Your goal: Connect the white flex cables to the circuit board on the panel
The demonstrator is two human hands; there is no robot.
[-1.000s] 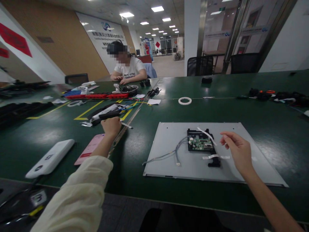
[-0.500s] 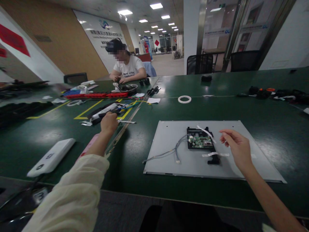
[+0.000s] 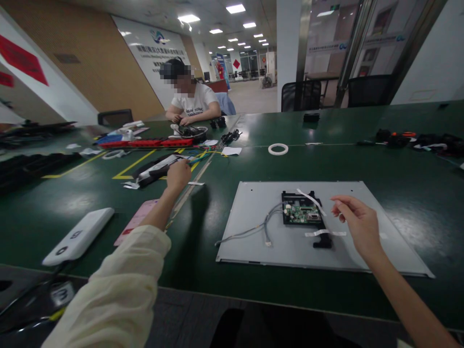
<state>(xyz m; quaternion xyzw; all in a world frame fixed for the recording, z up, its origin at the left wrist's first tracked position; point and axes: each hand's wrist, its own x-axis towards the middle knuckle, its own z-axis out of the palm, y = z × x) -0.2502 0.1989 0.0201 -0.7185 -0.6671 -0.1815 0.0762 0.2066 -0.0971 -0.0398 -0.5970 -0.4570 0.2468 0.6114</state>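
Note:
My left hand [image 3: 179,175] reaches over the table with its fingers closed, beside an open black pouch [image 3: 154,169]. A thin teal piece [image 3: 198,158] shows just past the fingertips; what the fingers grip is hidden. Above the right part of a grey flat panel [image 3: 250,217] hovers my right hand [image 3: 357,220], fingers curled in and nothing visible in them. On the panel lie a green circuit board [image 3: 300,213] in a black bracket [image 3: 322,240] and grey cables [image 3: 267,224]. Two white tape strips, an upper one [image 3: 311,199] and a lower one [image 3: 328,233], cross the bracket.
A pink phone-shaped item [image 3: 139,220] and a white power bank [image 3: 79,236] lie at the left. Further back are a tape roll [image 3: 278,149], red bins [image 3: 145,143] and black gear [image 3: 402,139]. A co-worker [image 3: 192,101] sits across the green table [image 3: 232,166].
My left hand has moved right and slightly away from me, along the pouch, uncovering more of the pink item. My right hand has hardly moved.

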